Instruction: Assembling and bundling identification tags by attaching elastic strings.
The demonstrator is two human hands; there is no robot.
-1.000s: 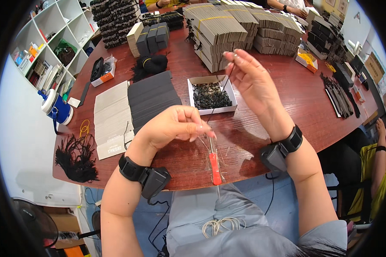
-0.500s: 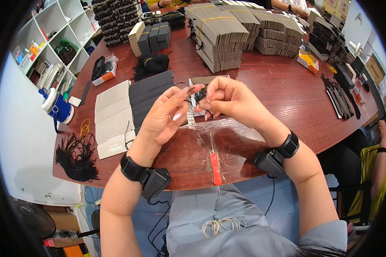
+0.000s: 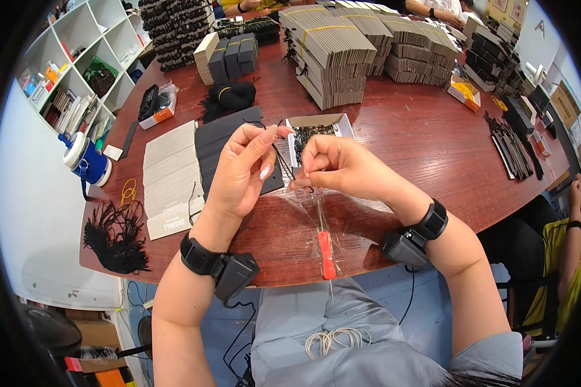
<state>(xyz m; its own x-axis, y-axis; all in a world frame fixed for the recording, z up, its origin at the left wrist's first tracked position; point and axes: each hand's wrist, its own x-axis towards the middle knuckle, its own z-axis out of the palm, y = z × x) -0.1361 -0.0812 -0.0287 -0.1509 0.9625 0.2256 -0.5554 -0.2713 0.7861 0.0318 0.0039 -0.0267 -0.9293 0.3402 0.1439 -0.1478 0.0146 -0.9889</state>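
My left hand (image 3: 244, 169) pinches a thin black cord (image 3: 280, 157) between thumb and fingertips. The cord runs down to my right hand (image 3: 343, 162), whose thumb and finger are closed on its lower part near the table. Just behind my hands, a small white box (image 3: 347, 126) holds many small dark pieces (image 3: 308, 135), too small to name. Below my hands, a red-handled tool (image 3: 327, 255) with a thin metal shaft lies under clear plastic, its handle toward me. Left of my left hand is a row of black card sleeves (image 3: 221, 132).
Beige cards (image 3: 169, 174) lie overlapped at left, a heap of black cords (image 3: 115, 238) near the edge. A blue-white jug (image 3: 89, 161) stands far left. Bundled card stacks (image 3: 332, 58) rise behind. A box of yellow bands (image 3: 463, 91) is at right; a person in yellow (image 3: 561, 258) sits there.
My hands have drawn apart, the right one slightly lower and rightward. A longer length of black cord now shows between them, and more of the white box is visible.
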